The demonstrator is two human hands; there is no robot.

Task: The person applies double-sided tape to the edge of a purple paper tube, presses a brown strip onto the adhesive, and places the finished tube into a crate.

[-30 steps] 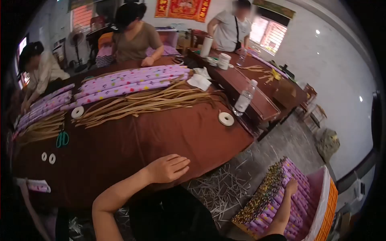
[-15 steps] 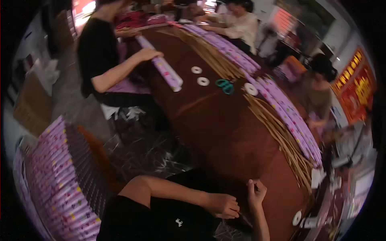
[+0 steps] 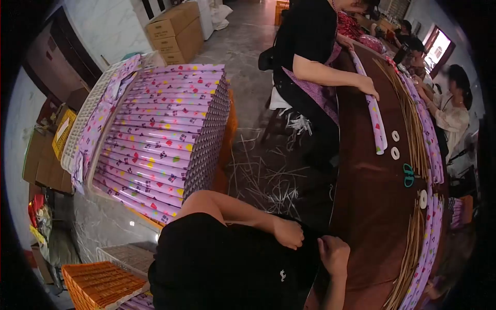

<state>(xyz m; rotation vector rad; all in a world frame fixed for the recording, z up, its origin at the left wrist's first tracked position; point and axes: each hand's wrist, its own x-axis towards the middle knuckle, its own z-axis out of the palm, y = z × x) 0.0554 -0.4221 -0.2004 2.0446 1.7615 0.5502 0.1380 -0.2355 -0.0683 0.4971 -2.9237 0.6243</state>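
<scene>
My left hand is in front of my dark shirt with its fingers curled closed; whatever may be inside them is hidden. Just to its right, my right hand is at the near edge of the brown-covered table, thumb raised and fingers bent closed. I cannot make out anything in it. The two hands are close together but apart. To the left, a large stack of purple patterned rolls lies with the tube ends facing the table.
A co-worker's hand rests on a purple roll. Tan strips, purple rolls, white tape rolls and teal scissors lie on the table. Scraps litter the floor. An orange basket stands lower left.
My view has swung left, bringing the roll stack, cartons and basket into fuller sight and shifting the table right. My hands remain close together, both with bent fingers.
</scene>
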